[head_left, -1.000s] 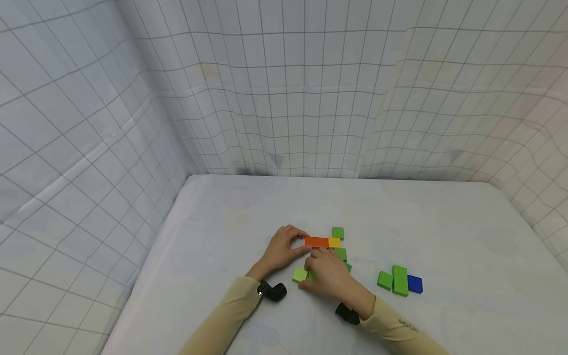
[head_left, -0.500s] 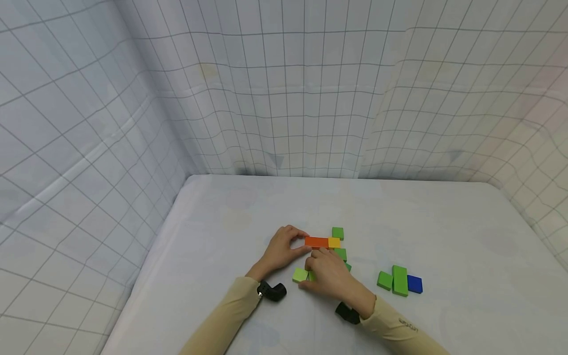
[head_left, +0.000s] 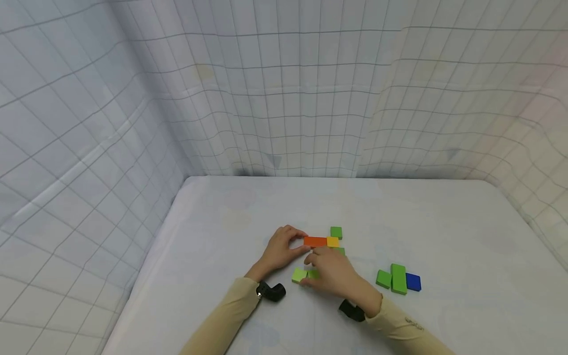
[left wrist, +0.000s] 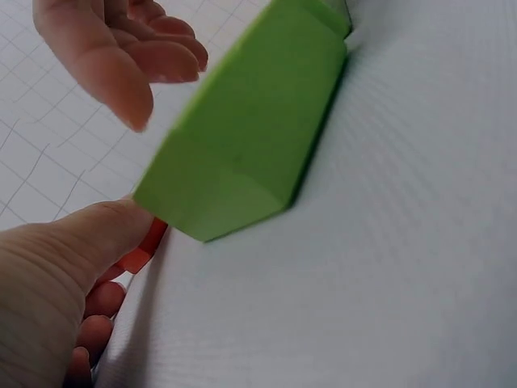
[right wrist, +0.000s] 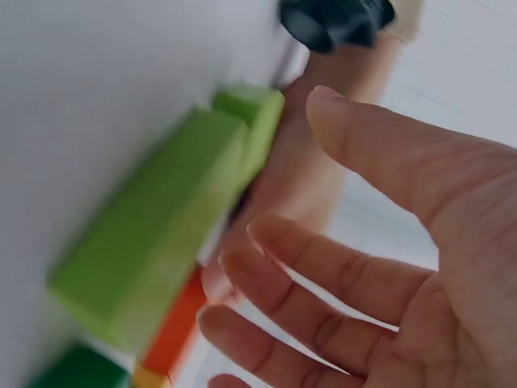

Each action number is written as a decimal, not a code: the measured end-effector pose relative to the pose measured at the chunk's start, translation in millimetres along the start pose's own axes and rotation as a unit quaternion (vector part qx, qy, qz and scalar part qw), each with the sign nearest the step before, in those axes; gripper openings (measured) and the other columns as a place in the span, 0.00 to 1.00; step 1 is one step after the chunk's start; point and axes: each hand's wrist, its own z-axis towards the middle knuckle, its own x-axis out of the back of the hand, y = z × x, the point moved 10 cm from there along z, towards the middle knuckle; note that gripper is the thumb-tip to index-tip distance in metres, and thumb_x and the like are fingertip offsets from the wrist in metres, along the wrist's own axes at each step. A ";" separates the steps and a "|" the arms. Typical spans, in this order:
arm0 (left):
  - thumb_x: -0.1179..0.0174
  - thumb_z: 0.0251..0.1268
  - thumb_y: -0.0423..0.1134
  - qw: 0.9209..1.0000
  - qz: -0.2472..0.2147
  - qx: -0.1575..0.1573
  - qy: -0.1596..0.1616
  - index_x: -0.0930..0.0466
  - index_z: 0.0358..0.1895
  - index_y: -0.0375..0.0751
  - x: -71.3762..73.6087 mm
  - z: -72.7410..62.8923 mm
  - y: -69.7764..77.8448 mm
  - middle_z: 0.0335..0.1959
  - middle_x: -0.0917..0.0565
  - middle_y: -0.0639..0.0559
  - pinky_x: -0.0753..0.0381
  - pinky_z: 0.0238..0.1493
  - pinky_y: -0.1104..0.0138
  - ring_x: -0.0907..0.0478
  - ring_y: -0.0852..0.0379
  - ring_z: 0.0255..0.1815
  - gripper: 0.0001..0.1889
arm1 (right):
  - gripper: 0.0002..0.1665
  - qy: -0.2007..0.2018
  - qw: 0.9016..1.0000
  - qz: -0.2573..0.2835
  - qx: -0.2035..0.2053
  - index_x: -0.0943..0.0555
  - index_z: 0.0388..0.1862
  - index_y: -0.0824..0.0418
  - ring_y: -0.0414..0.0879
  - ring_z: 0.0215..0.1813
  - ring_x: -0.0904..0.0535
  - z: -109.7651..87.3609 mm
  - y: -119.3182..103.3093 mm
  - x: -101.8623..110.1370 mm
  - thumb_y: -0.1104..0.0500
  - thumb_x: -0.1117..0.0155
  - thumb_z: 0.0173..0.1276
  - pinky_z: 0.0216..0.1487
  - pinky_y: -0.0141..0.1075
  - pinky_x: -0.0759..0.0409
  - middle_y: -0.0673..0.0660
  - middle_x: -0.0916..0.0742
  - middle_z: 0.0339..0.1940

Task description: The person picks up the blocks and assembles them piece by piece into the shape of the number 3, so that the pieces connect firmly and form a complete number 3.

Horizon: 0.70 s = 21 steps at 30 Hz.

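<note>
In the head view, my left hand (head_left: 278,250) pinches the left end of an orange-red block (head_left: 315,241) between thumb and fingers. A yellow block (head_left: 333,242) adjoins that block's right end. My right hand (head_left: 334,272) hovers over the near blocks, partly hiding them; in the right wrist view its fingers are loosely bent and hold nothing. Below them lie a light green block (head_left: 299,275) and a longer green block (right wrist: 153,218). A dark green block (right wrist: 81,368) shows at the right wrist view's bottom edge. One small green block (head_left: 336,232) sits behind the yellow one.
To the right on the white table (head_left: 248,207) stand a small green block (head_left: 383,279), a long green block (head_left: 399,279) and a blue block (head_left: 413,282), side by side. Gridded white cloth (head_left: 284,98) closes off the back and sides.
My right hand has shifted slightly right, uncovering more of the longer green block near its thumb. The left hand keeps its place on the orange-red block. The head view has tilted slightly.
</note>
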 end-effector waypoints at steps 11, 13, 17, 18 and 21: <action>0.34 0.58 0.51 1.000 -0.007 0.002 0.004 0.18 0.48 0.46 2.1 -1.8 1.8 0.40 0.24 0.57 0.32 0.43 0.63 0.32 0.59 0.40 0.18 | 0.15 0.041 0.996 0.035 -0.064 0.16 0.33 0.55 0.41 0.30 0.24 -37.3 51.8 34.9 0.48 0.25 0.53 0.32 0.37 0.28 0.46 0.19 0.27; 0.34 0.58 0.51 1.000 -0.005 0.003 0.003 0.18 0.48 0.46 2.1 -1.5 2.2 0.40 0.24 0.57 0.32 0.43 0.63 0.32 0.59 0.40 0.18 | 0.13 0.044 0.995 0.038 -0.082 0.16 0.32 0.54 0.42 0.30 0.25 -45.9 67.5 39.8 0.49 0.25 0.54 0.31 0.36 0.29 0.45 0.19 0.27; 0.35 0.59 0.52 1.000 0.000 0.008 -0.003 0.18 0.49 0.47 0.7 -1.0 0.8 0.41 0.24 0.57 0.32 0.43 0.65 0.32 0.60 0.40 0.18 | 0.13 0.022 0.993 0.039 -0.105 0.16 0.32 0.54 0.43 0.31 0.26 -63.9 95.2 47.3 0.49 0.24 0.53 0.31 0.37 0.29 0.44 0.21 0.27; 0.35 0.59 0.52 1.000 0.002 0.009 -0.005 0.18 0.49 0.48 0.2 -1.0 0.3 0.41 0.24 0.57 0.32 0.43 0.65 0.32 0.60 0.39 0.18 | 0.13 0.009 0.993 0.038 -0.109 0.16 0.31 0.54 0.43 0.31 0.26 -68.2 100.9 47.8 0.50 0.24 0.51 0.31 0.37 0.29 0.44 0.21 0.27; 0.35 0.59 0.53 1.000 0.005 0.014 -0.009 0.18 0.49 0.48 -0.7 -1.1 -1.3 0.40 0.24 0.58 0.32 0.43 0.66 0.33 0.61 0.39 0.19 | 0.18 -0.037 0.992 0.033 -0.114 0.17 0.31 0.54 0.42 0.32 0.29 -79.9 113.2 46.6 0.48 0.20 0.45 0.32 0.37 0.30 0.44 0.23 0.28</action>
